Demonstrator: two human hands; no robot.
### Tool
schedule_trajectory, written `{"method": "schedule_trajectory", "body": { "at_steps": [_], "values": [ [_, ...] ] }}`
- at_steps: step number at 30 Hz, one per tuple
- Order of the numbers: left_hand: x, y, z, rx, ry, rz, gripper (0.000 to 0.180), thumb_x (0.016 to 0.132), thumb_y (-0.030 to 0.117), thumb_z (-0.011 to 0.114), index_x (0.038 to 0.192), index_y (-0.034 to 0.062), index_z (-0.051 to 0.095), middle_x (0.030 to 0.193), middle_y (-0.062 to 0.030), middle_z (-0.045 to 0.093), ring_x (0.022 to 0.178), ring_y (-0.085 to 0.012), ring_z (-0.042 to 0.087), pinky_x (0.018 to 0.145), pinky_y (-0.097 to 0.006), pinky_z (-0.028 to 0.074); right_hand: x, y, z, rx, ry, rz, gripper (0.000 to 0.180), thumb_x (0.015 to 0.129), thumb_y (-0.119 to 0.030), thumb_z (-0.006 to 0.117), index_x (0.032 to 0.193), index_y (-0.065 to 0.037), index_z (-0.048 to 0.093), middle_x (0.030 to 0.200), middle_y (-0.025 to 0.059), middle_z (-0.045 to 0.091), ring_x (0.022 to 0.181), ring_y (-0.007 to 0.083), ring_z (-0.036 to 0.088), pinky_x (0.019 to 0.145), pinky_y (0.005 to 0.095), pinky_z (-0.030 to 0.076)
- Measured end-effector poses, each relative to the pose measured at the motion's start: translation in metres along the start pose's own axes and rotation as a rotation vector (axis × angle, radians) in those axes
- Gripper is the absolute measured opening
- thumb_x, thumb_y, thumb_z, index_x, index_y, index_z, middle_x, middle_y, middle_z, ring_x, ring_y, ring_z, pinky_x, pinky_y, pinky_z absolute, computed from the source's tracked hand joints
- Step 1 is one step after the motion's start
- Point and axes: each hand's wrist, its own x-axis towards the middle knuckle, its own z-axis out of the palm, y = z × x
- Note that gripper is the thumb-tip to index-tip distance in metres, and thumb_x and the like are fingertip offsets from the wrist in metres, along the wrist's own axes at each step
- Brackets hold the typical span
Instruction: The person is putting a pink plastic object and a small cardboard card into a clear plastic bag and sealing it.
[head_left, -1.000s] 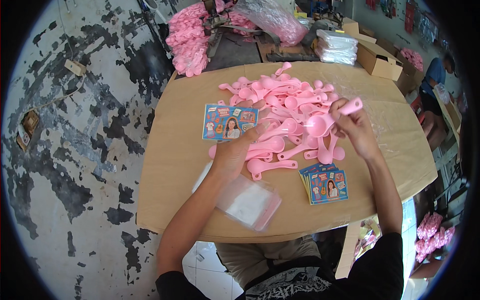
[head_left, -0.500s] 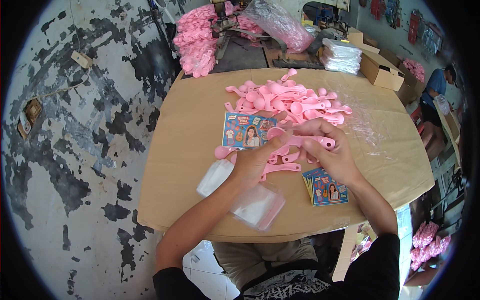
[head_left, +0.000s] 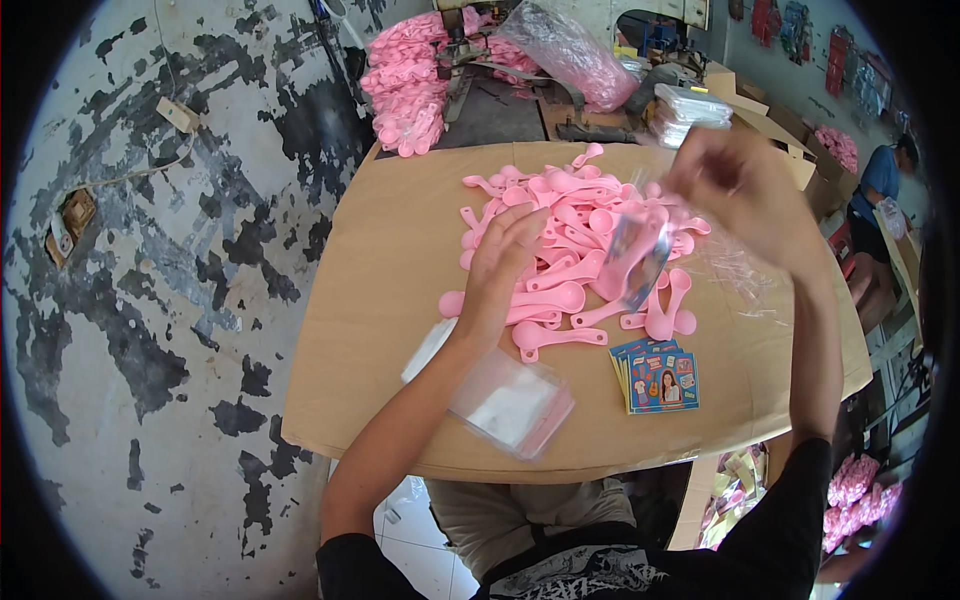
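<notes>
A heap of pink plastic spoons (head_left: 560,215) lies on the cardboard-covered table (head_left: 400,250). My left hand (head_left: 503,268) rests on the near edge of the heap, fingers spread over the spoons. My right hand (head_left: 742,188) is raised and blurred above the table's right side. It pinches the top of a clear plastic bag (head_left: 640,258), which hangs down with a printed card and a pink spoon inside. A small stack of colourful printed cards (head_left: 660,378) lies below the bag. A pile of empty clear bags (head_left: 508,402) sits under my left forearm at the table's front edge.
Behind the table are more pink spoons (head_left: 405,90), a big clear sack of pink items (head_left: 575,50), stacked clear packets (head_left: 692,105) and cardboard boxes (head_left: 790,150). Another person (head_left: 885,172) sits far right. A peeling grey wall (head_left: 150,300) fills the left.
My right hand has lifted up and to the right, taking the clear bag with card and spoon off the table. My left hand has let go and shifted left onto the spoon heap.
</notes>
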Motion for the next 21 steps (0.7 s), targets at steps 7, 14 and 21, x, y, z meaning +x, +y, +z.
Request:
{"method": "schedule_trajectory", "body": {
  "at_steps": [7, 14, 21],
  "values": [
    [0.005, 0.021, 0.069, 0.54, -0.29, 0.172, 0.062, 0.092, 0.02, 0.064, 0.14, -0.0049, 0.034, 0.137, -0.0185, 0.047, 0.129, -0.0254, 0.047, 0.106, -0.037, 0.039, 0.011, -0.002, 0.04, 0.353, 0.155, -0.102, 0.008, 0.092, -0.005, 0.06, 0.086, 0.0, 0.058, 0.076, -0.002, 0.06, 0.069, 0.0015, 0.051, 0.062, 0.0196, 0.041],
    [0.002, 0.024, 0.047, 0.069, -0.462, -0.528, 0.052, 0.094, 0.011, 0.06, 0.139, -0.0007, 0.038, 0.132, -0.0125, 0.055, 0.12, -0.0227, 0.057, 0.096, -0.033, 0.049, 0.027, 0.046, 0.073, 0.401, 0.571, -0.247, 0.017, 0.093, -0.007, 0.06, 0.109, 0.0, 0.061, 0.079, -0.0013, 0.06, 0.067, 0.0006, 0.049, 0.059, 0.0191, 0.04],
    [0.007, 0.017, 0.039, -0.007, -0.305, -0.547, 0.041, 0.101, 0.023, 0.05, 0.136, 0.0025, 0.043, 0.121, -0.0104, 0.059, 0.108, -0.0164, 0.062, 0.092, -0.032, 0.052, 0.027, 0.056, 0.074, 0.604, -0.066, -0.01, 0.011, 0.09, -0.006, 0.066, 0.098, 0.0, 0.064, 0.07, -0.0024, 0.059, 0.063, 0.001, 0.049, 0.058, 0.0213, 0.042]
  ]
}}
